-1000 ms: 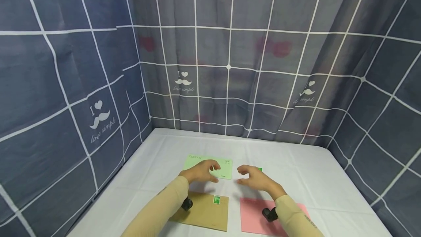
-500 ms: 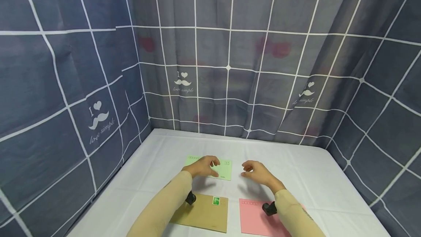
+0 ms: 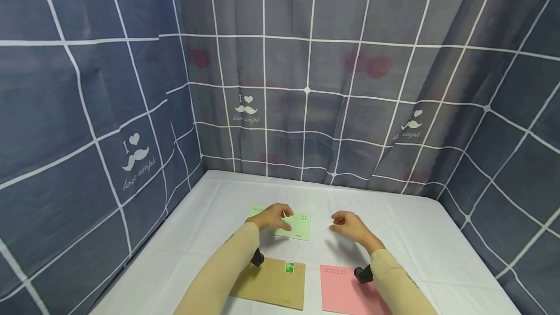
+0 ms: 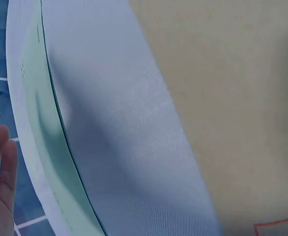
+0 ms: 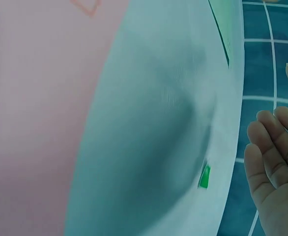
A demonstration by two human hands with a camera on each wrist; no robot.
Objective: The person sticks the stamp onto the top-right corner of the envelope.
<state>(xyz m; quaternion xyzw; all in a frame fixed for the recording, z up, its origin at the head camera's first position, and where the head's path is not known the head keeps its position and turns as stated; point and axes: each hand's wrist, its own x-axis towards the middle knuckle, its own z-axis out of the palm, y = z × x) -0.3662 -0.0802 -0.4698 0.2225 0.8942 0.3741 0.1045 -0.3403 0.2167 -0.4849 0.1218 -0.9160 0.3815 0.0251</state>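
Observation:
My left hand (image 3: 272, 217) hovers over the light green envelope (image 3: 299, 227), covering part of it; its fingers are bent loosely around nothing. To the right, my right hand (image 3: 352, 228) hangs above the white table, fingers relaxed and holding nothing. A small green stamp (image 5: 205, 177) lies on the table in the right wrist view; the head view hides it behind that hand. Nearer the front lie a brown envelope (image 3: 273, 288), bearing a green stamp (image 3: 289, 267), and a pink envelope (image 3: 343, 293). My forearms partly cover both.
White cloth covers the table (image 3: 393, 213). Dark checked curtains (image 3: 280, 67) enclose the back and both sides. A black wrist device (image 3: 257, 258) is on my left wrist, another black device (image 3: 363, 274) on my right.
Both hands have shifted slightly away from me and to the right, the right hand more so. The small green stamp behind the right hand has gone out of sight in the head view. The envelopes stay put.

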